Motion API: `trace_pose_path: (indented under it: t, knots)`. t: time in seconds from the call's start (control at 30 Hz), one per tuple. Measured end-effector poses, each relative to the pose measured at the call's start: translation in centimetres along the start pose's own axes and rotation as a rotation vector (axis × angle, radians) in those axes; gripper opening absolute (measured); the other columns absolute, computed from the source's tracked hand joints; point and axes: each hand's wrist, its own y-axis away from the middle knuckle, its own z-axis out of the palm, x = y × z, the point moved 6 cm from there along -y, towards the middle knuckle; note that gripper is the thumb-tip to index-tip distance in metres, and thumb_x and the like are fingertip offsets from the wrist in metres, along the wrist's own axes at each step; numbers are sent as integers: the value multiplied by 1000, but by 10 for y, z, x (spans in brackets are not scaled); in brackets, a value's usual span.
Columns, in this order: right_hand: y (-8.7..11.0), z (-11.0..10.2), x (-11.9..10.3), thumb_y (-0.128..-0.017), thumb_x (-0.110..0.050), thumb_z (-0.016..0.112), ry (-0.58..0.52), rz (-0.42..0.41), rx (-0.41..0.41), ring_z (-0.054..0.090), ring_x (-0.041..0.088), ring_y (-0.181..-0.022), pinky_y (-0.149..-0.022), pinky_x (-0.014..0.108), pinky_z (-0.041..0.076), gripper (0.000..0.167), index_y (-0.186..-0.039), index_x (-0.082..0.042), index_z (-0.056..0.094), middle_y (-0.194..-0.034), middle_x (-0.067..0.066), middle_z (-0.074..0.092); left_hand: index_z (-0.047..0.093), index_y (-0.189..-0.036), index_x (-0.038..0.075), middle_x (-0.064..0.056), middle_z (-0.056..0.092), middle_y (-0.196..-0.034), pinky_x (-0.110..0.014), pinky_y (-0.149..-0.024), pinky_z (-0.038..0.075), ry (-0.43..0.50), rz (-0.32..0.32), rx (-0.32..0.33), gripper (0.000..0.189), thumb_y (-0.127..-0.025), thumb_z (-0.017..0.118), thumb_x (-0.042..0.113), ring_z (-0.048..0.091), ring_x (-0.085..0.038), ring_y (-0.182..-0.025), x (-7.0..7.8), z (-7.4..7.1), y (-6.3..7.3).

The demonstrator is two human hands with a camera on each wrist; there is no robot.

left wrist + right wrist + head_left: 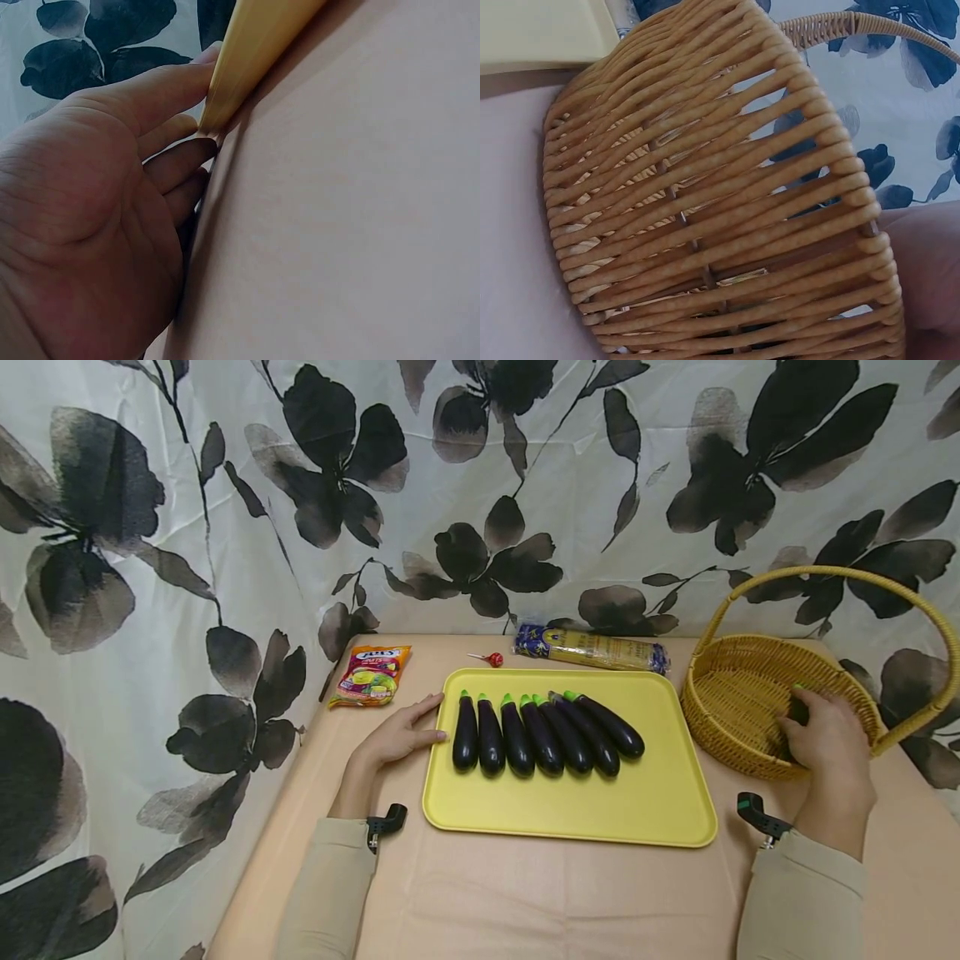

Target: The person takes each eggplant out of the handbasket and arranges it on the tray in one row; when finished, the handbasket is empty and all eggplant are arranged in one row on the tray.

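My left hand (397, 735) rests against the left edge of a yellow tray (570, 817). In the left wrist view its fingertips (191, 157) touch the end of the tray's side, fairly straight. On the tray lies a slanting row of several dark purple eggplants (550, 739), green stem ends toward the back. My right hand (828, 739) reaches inside a wicker basket (723, 739) to the right and grips another eggplant (798, 710), mostly hidden by the fingers. In the right wrist view the basket's woven side (705, 187) hides most of that hand.
Behind the tray lie a yellow and blue packet (592, 647) and a small red lollipop (493, 659). A colourful candy bag (371, 675) sits at the back left. The basket's tall handle (832, 572) arches above it. A floral curtain (420, 502) hangs behind the table.
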Motion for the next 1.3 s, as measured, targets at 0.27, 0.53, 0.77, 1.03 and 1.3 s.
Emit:
trace_pose_path:
  t: [0.27,0.53,0.77,1.03,1.3]
  knots:
    - [-3,0,0,-103,-11,59,-1,-10,-19,24,70,-137,-107,83,25,67,-160,4,28,-151,48,29,37,-163,27,-4,26,-173,-51,-132,13,7,10,-8,81,-94,76,41,18,-25,-162,4,0,1]
    - [-3,3,-2,-99,-10,67,-8,-37,-35,33,67,-130,-109,81,24,72,-158,6,30,-139,47,41,36,-164,26,-5,26,-173,-50,-132,13,14,9,-8,80,-95,76,39,17,-25,-162,4,0,1]
    - [-3,11,0,-104,-43,62,74,-7,-185,33,71,-128,-101,83,34,86,-164,-1,18,-150,49,30,37,-163,26,-4,26,-173,-50,-133,13,10,9,-3,79,-95,76,39,17,-25,-162,4,1,2]
    - [-3,17,-1,-104,-52,57,107,-4,-263,34,72,-127,-99,83,36,86,-164,-4,19,-151,50,28,37,-163,27,-3,26,-173,-51,-132,13,1,13,-2,79,-95,76,41,17,-25,-162,3,1,1]
    - [-6,12,-2,-107,-27,57,43,-47,-165,30,71,-133,-102,83,32,71,-165,-7,22,-153,48,26,37,-163,28,-3,26,-173,-51,-132,13,7,8,0,79,-95,76,40,17,-25,-162,2,1,1]
